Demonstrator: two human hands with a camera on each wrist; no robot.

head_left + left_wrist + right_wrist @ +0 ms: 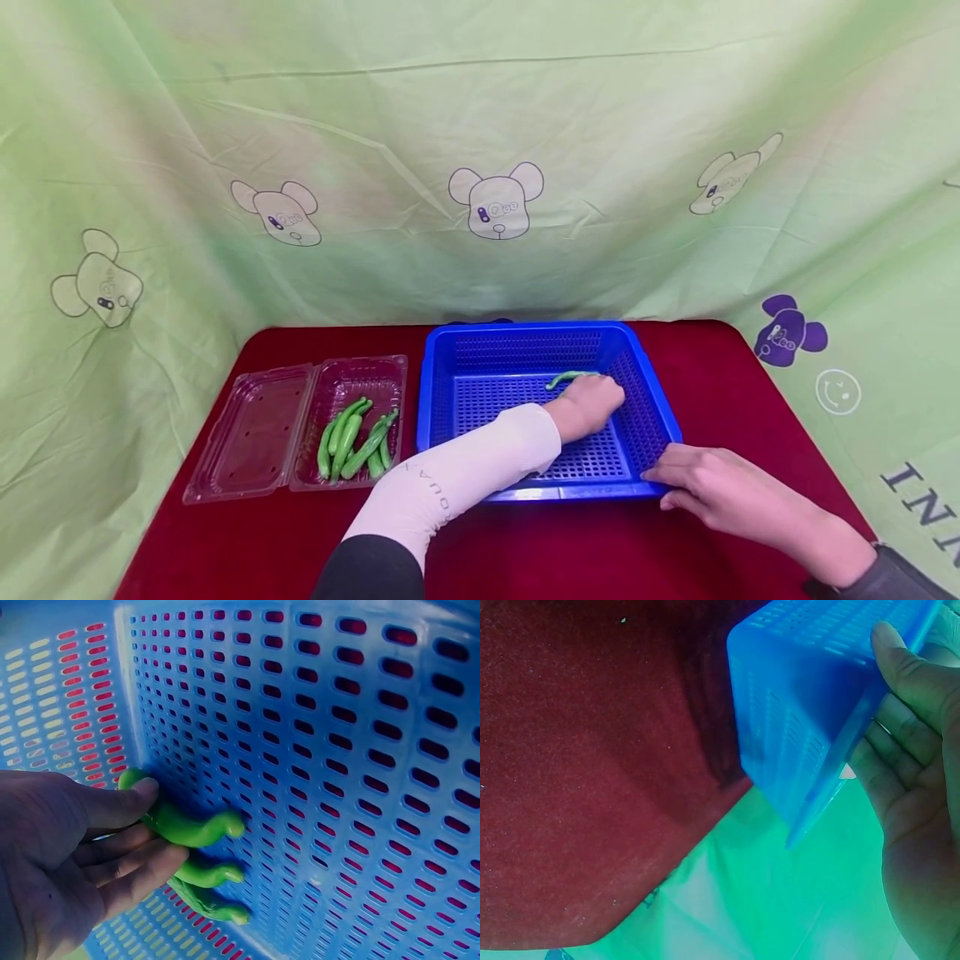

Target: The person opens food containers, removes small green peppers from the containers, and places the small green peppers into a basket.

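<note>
Inside a blue perforated plastic basket (431, 392), my left hand (588, 407) is down by the right wall. Its thumb and fingers pinch a curved green pepper (196, 829), which shows clearly in the left wrist view. Two more green peppers (210, 871) lie just below it, against the fingertips. From the head, one pepper (566, 377) peeks out past the knuckles while the others are covered by the hand. My right hand (712, 483) grips the basket's rim at the near right corner, thumb on one side and fingers on the other.
To the left lies an open clear plastic clamshell box (348, 367) holding several green peppers (347, 442), its lid (251, 429) folded out leftward. Everything stands on a dark red tabletop (495, 550). A pale green printed curtain (390, 275) surrounds the table at the back and sides.
</note>
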